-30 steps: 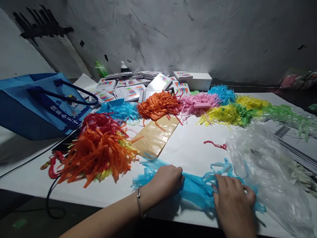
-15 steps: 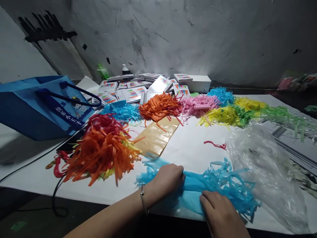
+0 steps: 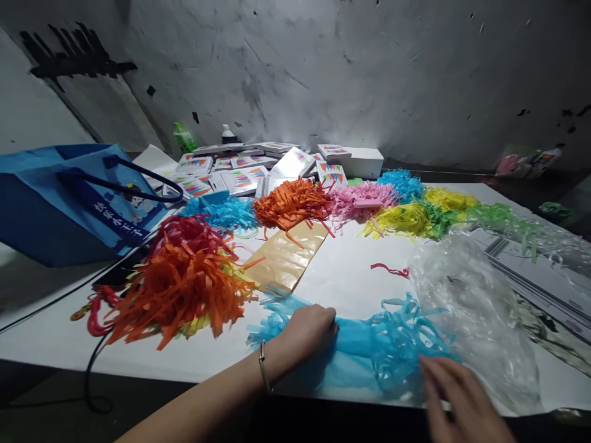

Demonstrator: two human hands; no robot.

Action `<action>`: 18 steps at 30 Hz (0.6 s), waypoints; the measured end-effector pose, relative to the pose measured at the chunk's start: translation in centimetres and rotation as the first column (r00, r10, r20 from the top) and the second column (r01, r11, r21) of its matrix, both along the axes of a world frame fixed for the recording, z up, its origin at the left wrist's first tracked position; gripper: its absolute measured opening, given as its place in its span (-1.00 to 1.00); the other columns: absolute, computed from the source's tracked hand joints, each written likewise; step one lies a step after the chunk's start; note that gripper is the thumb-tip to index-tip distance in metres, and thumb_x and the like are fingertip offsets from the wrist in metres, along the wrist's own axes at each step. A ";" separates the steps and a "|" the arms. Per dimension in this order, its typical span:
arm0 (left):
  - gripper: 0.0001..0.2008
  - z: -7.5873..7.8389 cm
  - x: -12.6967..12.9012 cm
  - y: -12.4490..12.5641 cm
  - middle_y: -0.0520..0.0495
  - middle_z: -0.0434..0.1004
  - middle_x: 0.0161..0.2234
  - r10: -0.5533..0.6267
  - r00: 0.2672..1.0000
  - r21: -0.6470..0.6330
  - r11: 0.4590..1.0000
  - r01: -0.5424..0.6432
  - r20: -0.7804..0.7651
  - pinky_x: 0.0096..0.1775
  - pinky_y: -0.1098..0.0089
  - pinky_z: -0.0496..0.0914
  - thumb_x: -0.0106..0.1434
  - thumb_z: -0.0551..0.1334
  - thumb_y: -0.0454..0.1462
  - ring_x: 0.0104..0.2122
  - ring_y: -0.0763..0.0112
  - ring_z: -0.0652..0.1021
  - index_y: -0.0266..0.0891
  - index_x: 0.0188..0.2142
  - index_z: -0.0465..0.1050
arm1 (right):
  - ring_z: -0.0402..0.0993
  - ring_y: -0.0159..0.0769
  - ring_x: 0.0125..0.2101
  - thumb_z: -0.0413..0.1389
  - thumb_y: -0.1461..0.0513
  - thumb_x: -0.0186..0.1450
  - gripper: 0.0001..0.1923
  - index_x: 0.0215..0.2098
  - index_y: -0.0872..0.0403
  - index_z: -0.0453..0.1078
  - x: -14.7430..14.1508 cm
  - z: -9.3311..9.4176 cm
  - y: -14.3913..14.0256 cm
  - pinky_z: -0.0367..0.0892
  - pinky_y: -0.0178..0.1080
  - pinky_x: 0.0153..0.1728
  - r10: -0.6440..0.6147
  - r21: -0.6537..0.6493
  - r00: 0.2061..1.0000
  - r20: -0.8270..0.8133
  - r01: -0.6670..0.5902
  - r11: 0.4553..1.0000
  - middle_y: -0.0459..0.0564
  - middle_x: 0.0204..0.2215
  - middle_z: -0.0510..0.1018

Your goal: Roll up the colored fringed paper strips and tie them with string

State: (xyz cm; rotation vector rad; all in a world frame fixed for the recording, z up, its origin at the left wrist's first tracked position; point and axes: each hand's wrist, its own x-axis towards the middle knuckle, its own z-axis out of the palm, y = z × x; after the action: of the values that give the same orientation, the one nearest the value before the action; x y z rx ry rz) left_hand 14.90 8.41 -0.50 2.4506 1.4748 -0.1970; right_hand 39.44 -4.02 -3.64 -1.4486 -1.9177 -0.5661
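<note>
My right hand (image 3: 462,397) has moved from the fold to the fringe's right end; my left hand (image 3: 309,332) hasn't shifted.
One white counter (image 3: 341,271) carries one blue bag (image 3: 55,215) at nine o'clock, one clear plastic wrap (image 3: 466,320) at four, and, at five, the blue bundle (image 3: 353,337), one of three blue ones I count. My left fingers are curled closed on its left part; my right fingers, flat on the tissue half a second ago, are now loosely parted at its fringe, too blurred to tell whether they touch. Two orange heaps: the near one (image 3: 184,283) at eight, the far one (image 3: 293,203) at twelve. One brown envelope (image 3: 289,261) at six; one red strip (image 3: 390,269) at four.
</note>
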 end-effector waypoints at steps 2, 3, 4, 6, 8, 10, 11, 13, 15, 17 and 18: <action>-0.74 -0.2 0.0 0.1 -0.29 0.69 -0.27 0.002 1.000 0.012 1.000 -0.002 0.004 -0.35 0.29 0.40 0.37 0.13 -0.23 -0.26 0.02 0.68 -0.27 -0.26 0.59 | 0.59 -0.23 -0.15 0.03 0.34 0.42 -0.74 0.02 0.13 0.46 -3.9 -0.2 1.6 0.49 -0.28 -0.11 0.261 -0.036 0.965 0.021 -0.261 0.965 0.10 -0.15 0.62; -0.75 -0.2 -0.1 0.3 -0.27 0.69 -0.28 0.002 1.000 0.016 1.000 -0.002 0.006 -0.37 0.30 0.39 0.36 0.14 -0.22 -0.27 0.03 0.68 -0.26 -0.27 0.59 | 0.57 -0.21 -0.10 -0.01 0.38 0.40 -0.69 0.04 0.15 0.45 -5.5 -0.5 2.4 0.47 -0.25 -0.07 0.330 -0.073 0.943 0.043 -0.327 0.942 0.11 -0.11 0.62; -0.76 -0.2 -0.4 0.4 -0.25 0.69 -0.29 0.002 1.000 0.020 1.000 -0.003 0.009 -0.38 0.32 0.38 0.36 0.17 -0.21 -0.28 0.04 0.67 -0.25 -0.28 0.59 | 0.56 -0.19 -0.09 -0.06 0.41 0.39 -0.66 0.02 0.16 0.46 -6.8 -1.0 3.3 0.45 -0.21 -0.05 0.330 -0.080 0.943 0.038 -0.326 0.942 0.10 -0.10 0.62; -0.81 0.3 -1.2 0.6 -0.19 0.69 -0.31 0.018 1.000 0.041 0.999 -0.018 0.014 -0.38 0.33 0.37 0.35 0.20 -0.22 -0.30 0.08 0.66 -0.22 -0.27 0.58 | 0.55 -0.18 -0.15 -0.11 0.46 0.38 -0.63 -0.08 0.13 0.50 -8.3 -2.2 4.6 0.39 -0.13 -0.05 0.293 -0.096 0.956 0.014 -0.290 0.952 0.04 -0.15 0.65; -0.83 1.2 -2.3 0.6 -0.18 0.68 -0.25 0.061 0.998 0.095 0.993 -0.063 0.020 -0.28 0.27 0.39 0.37 0.17 -0.31 -0.23 0.09 0.64 -0.23 -0.19 0.56 | 0.54 -0.17 -0.22 -0.13 0.47 0.39 -0.62 -0.21 0.10 0.50 -8.7 -3.4 5.3 0.29 -0.05 -0.05 0.252 -0.101 0.968 -0.019 -0.253 0.962 0.00 -0.23 0.66; -0.79 2.0 -3.2 0.2 -0.23 0.62 -0.08 0.110 0.992 0.216 0.969 -0.121 0.060 -0.06 0.13 0.35 0.40 0.12 -0.38 -0.06 0.04 0.56 -0.24 -0.09 0.51 | 0.51 -0.17 -0.27 -0.12 0.44 0.41 -0.65 -0.28 0.09 0.48 -8.5 -4.2 5.3 0.20 0.00 -0.05 0.243 -0.094 0.969 -0.042 -0.246 0.965 -0.01 -0.26 0.65; -0.80 2.2 -3.5 -0.1 -0.24 0.57 0.00 0.093 0.990 0.287 0.950 -0.120 0.105 0.03 0.06 0.29 0.40 0.14 -0.37 0.03 0.02 0.51 -0.23 -0.05 0.49 | 0.50 -0.18 -0.28 -0.11 0.43 0.42 -0.66 -0.29 0.09 0.47 -8.3 -4.4 5.2 0.17 -0.01 -0.05 0.242 -0.090 0.968 -0.058 -0.247 0.965 -0.02 -0.27 0.65; -0.79 1.8 -3.6 -1.0 -0.20 0.51 0.07 -0.067 0.979 0.397 0.918 -0.015 0.191 0.11 0.02 0.20 0.35 0.27 -0.27 0.09 0.01 0.43 -0.19 -0.03 0.46 | 0.49 -0.22 -0.29 -0.08 0.40 0.44 -0.71 -0.29 0.07 0.45 -8.2 -4.3 5.0 0.13 -0.04 -0.06 0.239 -0.076 0.962 -0.129 -0.250 0.965 -0.04 -0.29 0.63; -0.78 0.4 -3.1 -1.7 -0.11 0.55 -0.03 -0.290 0.938 0.443 0.878 0.182 0.191 0.10 0.05 0.20 0.28 0.37 -0.24 -0.01 0.10 0.47 -0.16 -0.11 0.45 | 0.49 -0.26 -0.29 -0.05 0.39 0.44 -0.74 -0.26 0.06 0.44 -8.2 -3.8 4.8 0.13 -0.09 -0.06 0.247 -0.089 0.945 -0.215 -0.271 0.958 -0.07 -0.30 0.62; -0.88 -1.4 -2.6 -2.1 -0.03 0.57 -0.18 -0.415 0.901 0.449 0.834 0.321 0.128 0.09 0.09 0.19 0.29 0.36 -0.28 -0.15 0.21 0.50 -0.17 -0.23 0.43 | 0.50 -0.29 -0.27 -0.03 0.39 0.44 -0.78 -0.21 0.05 0.43 -7.9 -3.3 4.7 0.15 -0.13 -0.06 0.256 -0.108 0.929 -0.268 -0.292 0.950 -0.07 -0.27 0.62; -0.90 -2.3 -2.5 -2.2 0.00 0.57 -0.25 -0.430 0.897 0.464 0.819 0.339 0.104 0.08 0.11 0.18 0.32 0.34 -0.32 -0.20 0.26 0.49 -0.18 -0.27 0.42 | 0.51 -0.28 -0.24 -0.01 0.36 0.44 -0.81 -0.18 0.05 0.43 -7.4 -3.2 4.6 0.15 -0.13 -0.06 0.255 -0.116 0.934 -0.250 -0.291 0.950 -0.07 -0.25 0.62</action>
State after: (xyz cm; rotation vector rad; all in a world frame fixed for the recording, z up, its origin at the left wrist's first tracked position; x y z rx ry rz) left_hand 12.40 6.20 -2.76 3.0032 0.9948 0.3434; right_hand 32.00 0.58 -6.83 -1.2440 -1.9604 -0.1169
